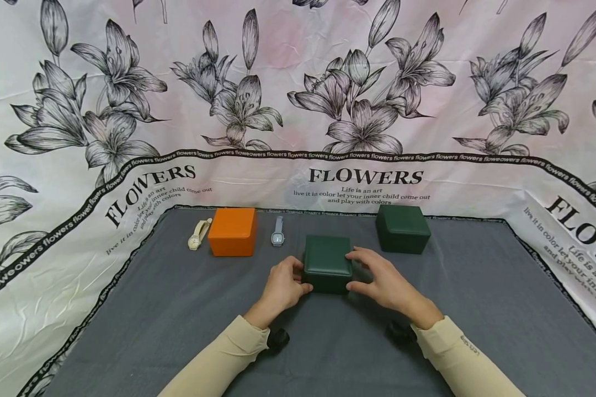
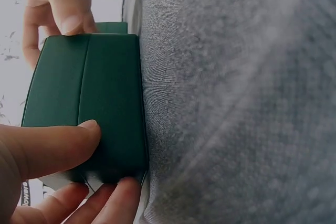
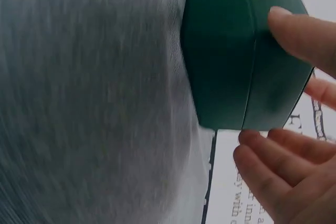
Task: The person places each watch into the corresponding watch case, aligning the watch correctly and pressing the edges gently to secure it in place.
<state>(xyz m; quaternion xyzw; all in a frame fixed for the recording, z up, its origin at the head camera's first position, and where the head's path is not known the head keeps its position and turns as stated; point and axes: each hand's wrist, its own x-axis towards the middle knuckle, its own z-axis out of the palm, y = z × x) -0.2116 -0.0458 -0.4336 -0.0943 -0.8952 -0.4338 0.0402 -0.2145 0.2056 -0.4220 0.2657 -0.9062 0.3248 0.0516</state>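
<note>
A dark green box (image 1: 328, 258) with a closed lid stands on the grey cloth, between the two hands. The left hand (image 1: 282, 284) grips its left side; in the left wrist view the thumb (image 2: 68, 148) lies on the front face near the lid seam and the fingers are on the side. From the right, the right hand (image 1: 386, 278) holds the same box. Its thumb (image 3: 304, 38) touches the lid part in the right wrist view, with the fingertips (image 3: 249, 137) at the box's side.
Behind to the right sits a second green box (image 1: 403, 229). An orange box (image 1: 232, 231) stands at the back left, between a cream-strapped watch (image 1: 198, 235) and a light blue watch (image 1: 278, 232). Flower-printed cloth (image 1: 362, 182) rises behind the grey cloth (image 1: 179, 309).
</note>
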